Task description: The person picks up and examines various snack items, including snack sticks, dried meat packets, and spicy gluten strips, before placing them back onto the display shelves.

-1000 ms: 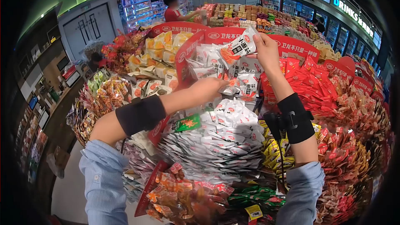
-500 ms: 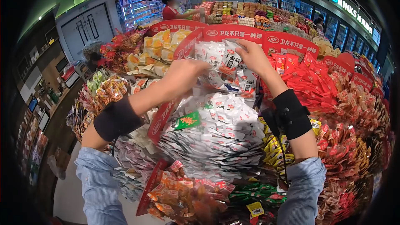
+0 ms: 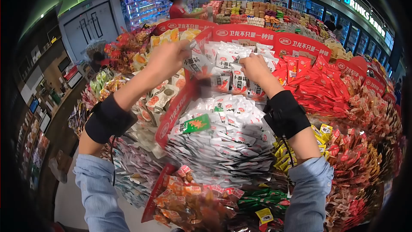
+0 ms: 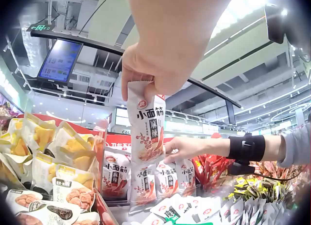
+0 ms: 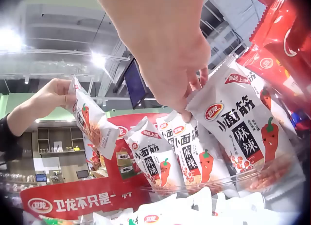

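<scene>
My left hand (image 3: 168, 59) pinches a white snack packet (image 4: 147, 130) by its top edge. The packet hangs upright, raised to the left of the clear bin, with black lettering and red pictures on its front. My right hand (image 3: 259, 69) is over the bin at the tops of similar white packets (image 5: 194, 152) standing in a row. Its fingers pinch the top corner of one white snack packet (image 5: 245, 132), which leans among the others. Part of that grip is hidden behind the hand in the right wrist view.
Red divider boards (image 3: 300, 45) edge the bins. In front lies a large heap of white packets (image 3: 223, 141) with a green packet (image 3: 195, 123) on top. Red packets (image 3: 319, 86) fill the right, yellow-and-white ones (image 4: 36, 137) the left. A person in red (image 3: 177, 10) stands beyond.
My right hand has lowered the white packet it held up into the bin. My left hand has moved from the bin up and to the left, now with a packet in its fingers.
</scene>
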Available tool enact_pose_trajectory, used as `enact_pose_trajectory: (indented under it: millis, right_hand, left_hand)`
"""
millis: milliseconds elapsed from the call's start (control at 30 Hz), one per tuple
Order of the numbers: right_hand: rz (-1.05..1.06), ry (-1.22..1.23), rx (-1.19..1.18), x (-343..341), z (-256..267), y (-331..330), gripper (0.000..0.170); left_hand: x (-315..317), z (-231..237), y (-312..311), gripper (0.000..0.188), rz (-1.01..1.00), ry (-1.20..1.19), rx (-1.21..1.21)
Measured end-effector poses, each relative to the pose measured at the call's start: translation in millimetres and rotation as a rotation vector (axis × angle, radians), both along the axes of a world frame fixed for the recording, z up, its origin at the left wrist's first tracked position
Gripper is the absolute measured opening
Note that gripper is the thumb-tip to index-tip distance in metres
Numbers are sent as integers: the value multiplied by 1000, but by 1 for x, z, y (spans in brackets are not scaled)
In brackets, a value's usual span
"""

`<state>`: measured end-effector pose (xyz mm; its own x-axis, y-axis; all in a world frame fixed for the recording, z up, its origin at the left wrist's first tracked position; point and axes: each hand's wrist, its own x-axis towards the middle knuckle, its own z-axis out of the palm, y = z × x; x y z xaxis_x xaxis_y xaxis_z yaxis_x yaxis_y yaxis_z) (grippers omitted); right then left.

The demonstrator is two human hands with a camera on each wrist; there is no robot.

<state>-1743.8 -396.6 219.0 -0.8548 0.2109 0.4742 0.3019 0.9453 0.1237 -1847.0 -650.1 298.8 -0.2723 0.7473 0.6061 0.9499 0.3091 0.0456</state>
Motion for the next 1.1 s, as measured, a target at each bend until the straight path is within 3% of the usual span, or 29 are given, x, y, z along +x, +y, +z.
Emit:
enact_pose_trajectory:
  millis: [67, 167, 267, 400, 500, 600, 800, 900, 1100]
  right_hand:
    - [5, -13, 58, 0, -2, -3, 18]
    - [123, 291, -14, 2, 2, -11, 22]
    - [270, 297, -85, -3, 9, -25, 30]
    - [156, 75, 101, -14, 7, -49, 35]
    - [60, 114, 263, -31, -3, -44, 26]
    - [-50, 126, 259, -34, -5, -37, 21]
    - [-22, 181, 178, -32, -8, -31, 15]
    - [-5, 183, 182, -30, -11, -30, 13]
    - [1, 193, 269, -27, -19, -26, 24]
  left_hand:
    - [-2, 1, 1, 14, 28, -5, -18]
    - [-7, 3, 1, 14, 60, 14, -15]
    - [-12, 8, 0, 14, 63, 67, 36]
    - [-14, 8, 4, 14, 55, 124, 66]
    - [-13, 8, 5, 15, 61, 129, 22]
    - [-15, 2, 12, 14, 65, 153, -34]
    - [-23, -12, 45, 20, 27, 261, -156]
    - [-33, -26, 60, 17, -85, 342, -162]
    - [-36, -49, 88, 17, -58, 329, -283]
